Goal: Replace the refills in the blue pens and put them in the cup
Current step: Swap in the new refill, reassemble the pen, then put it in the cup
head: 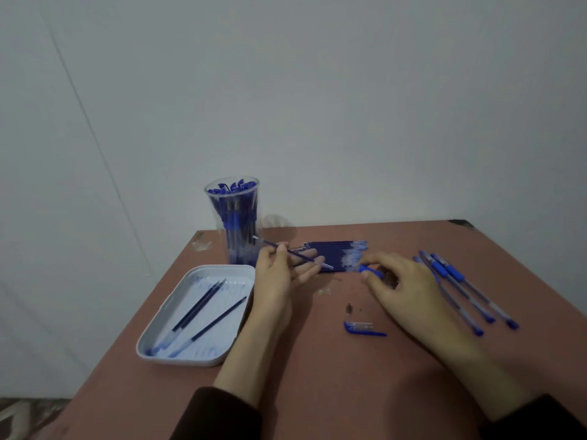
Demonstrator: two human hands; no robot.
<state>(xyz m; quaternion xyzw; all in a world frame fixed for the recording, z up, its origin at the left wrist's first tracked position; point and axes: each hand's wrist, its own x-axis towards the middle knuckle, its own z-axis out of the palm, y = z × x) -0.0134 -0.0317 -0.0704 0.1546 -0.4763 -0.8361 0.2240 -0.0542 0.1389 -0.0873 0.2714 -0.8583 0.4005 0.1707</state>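
Note:
My left hand (282,274) pinches a thin blue refill (301,256) between thumb and fingers, holding it slantwise above the table. My right hand (403,284) grips a blue pen barrel (370,270) by its rubber grip, low over the table. Behind both hands lies a row of several blue refills (336,249). A clear cup (233,217) packed with blue pens stands at the back left. Several capped blue pens (470,290) lie to the right of my right hand. A blue pen cap (362,328) rests on the table in front.
A white tray (165,315) holding three used refills sits at the left, near the table's left edge. A small dark pen tip piece (348,309) lies just behind the cap. The brown table (317,376) backs onto a pale wall.

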